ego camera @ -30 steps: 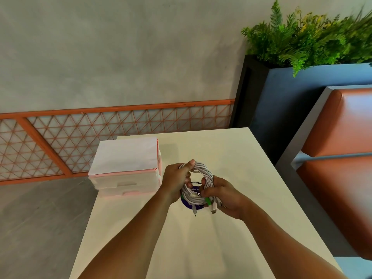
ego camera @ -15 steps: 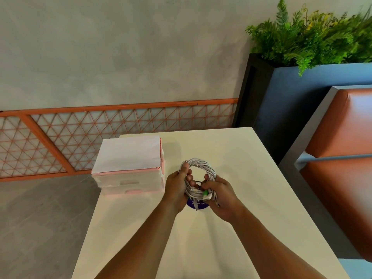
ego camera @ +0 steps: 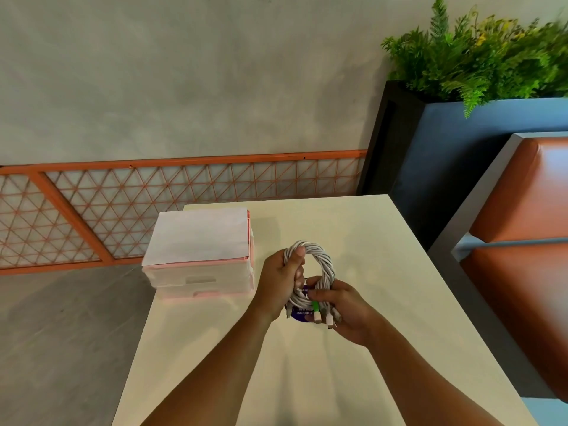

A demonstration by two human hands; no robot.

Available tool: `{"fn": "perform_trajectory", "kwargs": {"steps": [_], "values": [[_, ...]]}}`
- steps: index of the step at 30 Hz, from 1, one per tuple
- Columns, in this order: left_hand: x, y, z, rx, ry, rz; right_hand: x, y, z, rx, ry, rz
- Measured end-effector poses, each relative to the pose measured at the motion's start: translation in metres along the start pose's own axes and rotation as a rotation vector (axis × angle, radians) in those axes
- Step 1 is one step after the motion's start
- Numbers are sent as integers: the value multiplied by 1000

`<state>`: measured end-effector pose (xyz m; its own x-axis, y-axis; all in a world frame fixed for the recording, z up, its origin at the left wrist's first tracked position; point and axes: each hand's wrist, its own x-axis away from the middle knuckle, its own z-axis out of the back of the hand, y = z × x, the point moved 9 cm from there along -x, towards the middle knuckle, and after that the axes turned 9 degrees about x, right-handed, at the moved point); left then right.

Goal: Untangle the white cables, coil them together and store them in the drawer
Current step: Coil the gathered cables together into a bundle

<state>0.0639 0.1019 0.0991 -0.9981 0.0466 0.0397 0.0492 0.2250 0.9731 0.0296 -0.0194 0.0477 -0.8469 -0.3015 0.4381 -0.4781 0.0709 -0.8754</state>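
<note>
Orange lattice railing (ego camera: pixel 123 210) spotted off on the left, along the grey wall. Next over, saw a pink drawer unit (ego camera: pixel 199 272) with a white sheet on top, parked at the far-left corner of the cream worktop (ego camera: pixel 384 256), drawers closed as far as could be told. Gripped the left side of the white cables (ego camera: pixel 316 248) with the left hand (ego camera: pixel 279 282), thumb up on the loop. Had them wound into one coil, held upright over the worktop just right of the drawer unit, not inside it. Pinched the lower right part with the right hand (ego camera: pixel 350 315), loose plug ends and a green connector (ego camera: pixel 315 304) poking out by the fingers. Noticed something purple (ego camera: pixel 298 313) under the coil, couldn't tell what. Far right, saw a fern planter (ego camera: pixel 479 56) and an orange padded seat (ego camera: pixel 522 195).
</note>
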Motion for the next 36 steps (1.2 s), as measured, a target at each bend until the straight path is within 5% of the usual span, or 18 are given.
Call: {"fn": "perform_trajectory", "kwargs": {"steps": [6,12,29,36], "values": [[-1,1,1,-106,19,-74,-7,-10,10,-119,163,9],[-11,-8,9,3,-33,30,-11,-8,3,-203,125,-46],[-29,-16,7,-174,-9,-109,-29,-3,16,69,306,11],[-38,-36,16,-140,100,-24,-25,-8,11,135,219,66]]}}
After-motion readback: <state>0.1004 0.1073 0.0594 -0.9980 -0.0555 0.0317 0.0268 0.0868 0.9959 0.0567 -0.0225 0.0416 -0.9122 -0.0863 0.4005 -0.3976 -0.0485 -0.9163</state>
